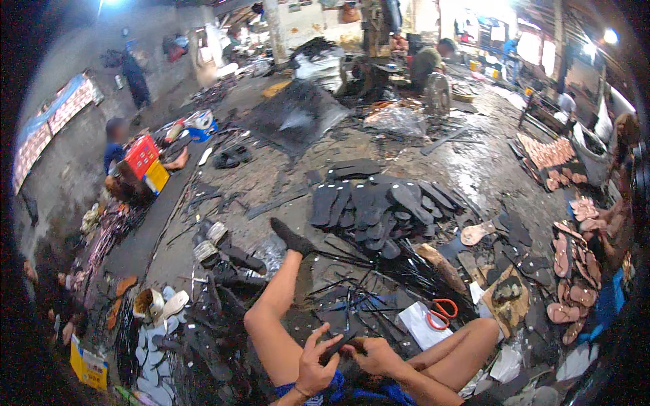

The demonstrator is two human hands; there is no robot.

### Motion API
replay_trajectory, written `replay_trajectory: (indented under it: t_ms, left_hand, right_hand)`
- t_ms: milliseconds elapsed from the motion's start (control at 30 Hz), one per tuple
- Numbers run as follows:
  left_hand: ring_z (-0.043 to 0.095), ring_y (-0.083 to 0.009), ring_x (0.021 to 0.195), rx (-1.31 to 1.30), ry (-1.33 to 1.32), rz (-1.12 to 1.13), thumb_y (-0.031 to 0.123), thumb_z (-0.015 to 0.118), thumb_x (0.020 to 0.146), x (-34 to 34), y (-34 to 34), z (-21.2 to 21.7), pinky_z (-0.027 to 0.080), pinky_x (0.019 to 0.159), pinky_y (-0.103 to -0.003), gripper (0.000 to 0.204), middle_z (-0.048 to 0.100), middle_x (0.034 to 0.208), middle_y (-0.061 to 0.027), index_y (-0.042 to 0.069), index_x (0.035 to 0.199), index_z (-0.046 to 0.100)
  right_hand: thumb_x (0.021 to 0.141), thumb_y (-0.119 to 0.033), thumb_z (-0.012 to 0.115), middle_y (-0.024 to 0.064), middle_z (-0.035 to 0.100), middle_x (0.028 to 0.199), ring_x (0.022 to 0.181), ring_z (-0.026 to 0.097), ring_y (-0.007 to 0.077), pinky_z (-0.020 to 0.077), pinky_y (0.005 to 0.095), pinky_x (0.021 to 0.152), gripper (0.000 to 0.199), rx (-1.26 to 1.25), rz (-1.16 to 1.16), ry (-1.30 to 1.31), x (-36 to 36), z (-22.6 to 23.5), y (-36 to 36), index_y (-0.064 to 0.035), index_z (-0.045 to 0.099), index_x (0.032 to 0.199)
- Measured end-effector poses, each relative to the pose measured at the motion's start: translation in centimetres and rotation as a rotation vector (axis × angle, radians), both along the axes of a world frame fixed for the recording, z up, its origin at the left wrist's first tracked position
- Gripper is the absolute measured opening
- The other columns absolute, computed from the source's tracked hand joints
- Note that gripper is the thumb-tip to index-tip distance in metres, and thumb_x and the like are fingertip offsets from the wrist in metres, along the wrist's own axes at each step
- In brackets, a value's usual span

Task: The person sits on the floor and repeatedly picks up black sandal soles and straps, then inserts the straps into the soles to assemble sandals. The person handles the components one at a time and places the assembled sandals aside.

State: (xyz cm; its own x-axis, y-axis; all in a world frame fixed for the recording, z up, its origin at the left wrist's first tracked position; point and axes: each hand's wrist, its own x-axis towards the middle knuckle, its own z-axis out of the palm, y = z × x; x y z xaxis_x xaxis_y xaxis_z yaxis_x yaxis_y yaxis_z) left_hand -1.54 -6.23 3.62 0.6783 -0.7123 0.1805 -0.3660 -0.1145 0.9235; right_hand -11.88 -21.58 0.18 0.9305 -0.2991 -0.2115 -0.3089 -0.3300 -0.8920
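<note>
Over on the far left a seated person [116, 145] works beside a red crate [141, 155] with a yellow box [157, 176] under it, so they've got their own little station on the floor. Nearer in, a stack of pale sole cutouts [150, 358] sits within arm's reach of the camera wearer, probably parked there to grab from.

Middle of the shot: left hand [313, 369] and right hand [371, 354] are close together, both pinched onto a thin dark strap piece [336, 348] held right over the lap between the bent legs, which keeps it steady and close to the eyes. One leg in a dark sock [291, 237] stretches out toward a fanned heap of black soles [379, 206].

Just right of the hands, orange-handled scissors [441, 312] lie on a white sheet [423, 325], handy for the right hand. Further right, rows of brownish sandals [574, 284] line the floor's edge, looks like sorted batches.
</note>
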Motion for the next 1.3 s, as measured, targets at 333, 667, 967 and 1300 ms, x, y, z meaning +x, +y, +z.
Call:
replay_trajectory:
  t_ms: [333, 667, 967, 1300]
  left_hand:
    - [0.060, -0.0462, 0.109, 0.728, -0.074, -0.233, 0.028, 0.064, 0.091, 0.8, 5.3, -9.1, 0.048, 0.095, -0.050, 0.049, 0.061, 0.121, -0.0270, 0.000, 0.128, 0.049]
    - [0.064, -0.0157, 0.099, 0.554, 0.593, -0.357, 0.024, 0.073, 0.092, 9.1, 6.8, 2.4, 0.050, 0.091, -0.033, 0.044, 0.070, 0.110, -0.0095, 0.003, 0.129, 0.060]
    - [0.060, -0.0127, 0.086, -0.100, 0.419, 0.222, 0.009, 0.059, 0.095, 1.7, -3.1, -0.6, 0.050, 0.079, -0.028, 0.027, 0.067, 0.098, -0.0074, -0.005, 0.118, 0.056]
    - [0.065, -0.0297, 0.097, -0.057, 0.198, 0.186, 0.013, 0.058, 0.096, -0.1, -3.1, -2.3, 0.051, 0.087, -0.037, 0.032, 0.067, 0.109, -0.0186, -0.003, 0.123, 0.055]
  right_hand:
    - [0.089, -0.014, 0.066, 0.0166, 0.061, 0.097, 0.092, 0.060, 0.0385, 0.0494, 0.0470, 0.081, 0.012, -0.583, -0.054, -0.133, 0.4, -3.6, -4.1, -0.0051, 0.064, 0.097]
    - [0.094, -0.018, 0.068, 0.0035, 0.070, 0.086, 0.075, 0.063, 0.0105, 0.0507, 0.0254, 0.064, 0.023, 0.190, -0.590, -0.028, -2.5, -3.2, -6.3, 0.0033, 0.070, 0.102]
    - [0.093, -0.020, 0.071, 0.0123, 0.073, 0.091, 0.082, 0.071, 0.0195, 0.0549, 0.0334, 0.068, 0.019, 0.324, -0.281, 0.010, 1.5, 4.9, -1.4, -0.0019, 0.069, 0.099]
    - [0.084, -0.014, 0.079, 0.0114, 0.072, 0.083, 0.071, 0.071, 0.0233, 0.0547, 0.0348, 0.065, 0.019, -0.275, -0.582, -0.345, 3.1, 3.1, 0.9, -0.0062, 0.066, 0.095]
